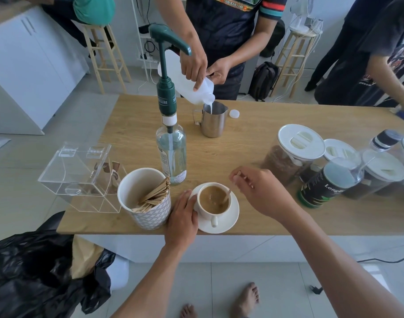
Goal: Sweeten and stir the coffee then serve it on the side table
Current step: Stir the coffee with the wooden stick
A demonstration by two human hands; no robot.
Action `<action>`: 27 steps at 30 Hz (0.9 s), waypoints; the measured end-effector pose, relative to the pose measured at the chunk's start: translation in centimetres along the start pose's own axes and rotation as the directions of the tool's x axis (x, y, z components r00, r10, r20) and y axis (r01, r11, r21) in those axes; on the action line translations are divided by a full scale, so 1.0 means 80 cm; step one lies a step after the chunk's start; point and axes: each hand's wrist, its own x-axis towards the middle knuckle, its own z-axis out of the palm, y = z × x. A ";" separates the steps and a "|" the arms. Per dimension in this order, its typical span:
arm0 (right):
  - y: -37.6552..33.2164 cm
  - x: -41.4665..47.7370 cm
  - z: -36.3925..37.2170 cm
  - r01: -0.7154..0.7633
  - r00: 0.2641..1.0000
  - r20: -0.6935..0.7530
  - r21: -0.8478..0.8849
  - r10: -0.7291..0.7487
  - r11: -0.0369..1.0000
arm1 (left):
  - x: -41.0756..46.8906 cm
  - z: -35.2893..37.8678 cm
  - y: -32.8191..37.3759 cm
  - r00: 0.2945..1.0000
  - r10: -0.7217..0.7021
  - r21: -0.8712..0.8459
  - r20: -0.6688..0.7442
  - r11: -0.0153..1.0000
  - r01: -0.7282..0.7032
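Observation:
A white cup of milky coffee [213,200] stands on a white saucer [230,220] near the front edge of the wooden table [253,157]. My left hand [182,219] rests against the cup's left side and the saucer rim, steadying them. My right hand [258,188] pinches the top of a thin wooden stir stick [227,195] whose lower end dips into the coffee. Behind the cup stands a clear syrup bottle [171,154] with a tall green pump.
A patterned cup of wooden stir sticks [146,198] and a clear acrylic box [81,175] sit to the left. Lidded coffee jars [295,152] and a dark tin [324,182] stand on the right. Across the table a person pours milk into a steel pitcher [213,121]. Black bag [36,271] at lower left.

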 end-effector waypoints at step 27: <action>-0.006 0.007 0.005 -0.066 0.998 -0.001 0.017 0.066 0.998 | -0.001 -0.001 -0.001 1.000 0.002 0.003 0.006 1.000 -0.002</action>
